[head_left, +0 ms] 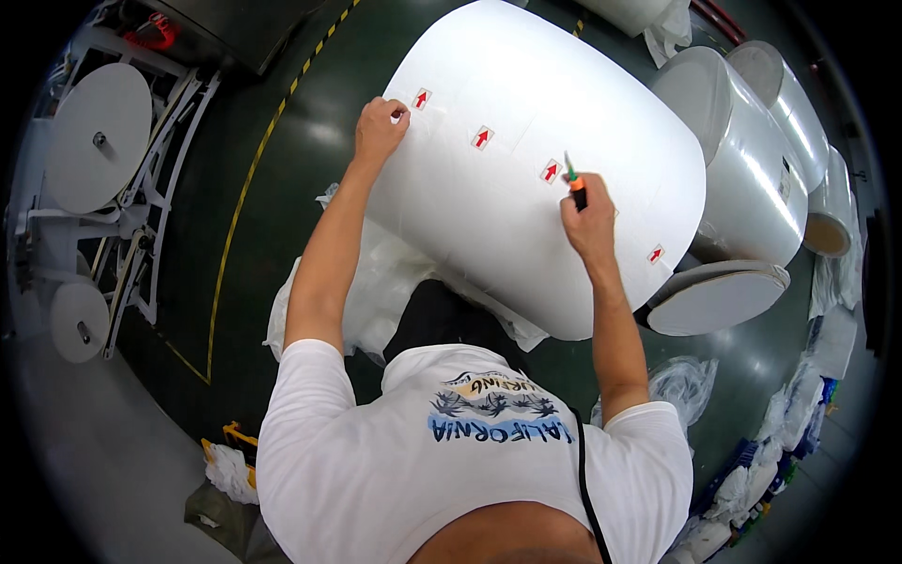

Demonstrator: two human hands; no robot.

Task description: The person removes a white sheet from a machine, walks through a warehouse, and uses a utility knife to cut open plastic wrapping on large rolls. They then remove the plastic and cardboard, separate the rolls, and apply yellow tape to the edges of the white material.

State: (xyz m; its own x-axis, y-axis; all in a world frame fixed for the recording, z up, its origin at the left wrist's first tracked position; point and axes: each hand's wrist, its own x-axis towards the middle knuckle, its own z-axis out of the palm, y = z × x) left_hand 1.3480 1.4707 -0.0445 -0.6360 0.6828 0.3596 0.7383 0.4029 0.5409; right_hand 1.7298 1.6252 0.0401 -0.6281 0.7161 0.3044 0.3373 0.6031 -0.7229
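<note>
A large white roll (489, 216), seemingly of paper or film, lies in front of me. Along it runs a slanting row of small labels with red arrows, one (482, 138) near the middle and another (552, 170) close to the knife. My left hand (381, 130) is at the roll's left end, fingers curled in a pinch; what they hold, if anything, is too small to make out. In my right hand (592, 218) is a slim knife (576, 190) with a black and orange handle, its thin tip pointing away from me over the roll. The right hand partly covers another label.
Wrapped rolls (756, 174) stand close together at the right, beside round white discs (719, 301). Crumpled clear plastic (376, 282) lies under the roll's near side. A machine with a white reel (101, 136) stands left, past a yellow floor line (246, 193).
</note>
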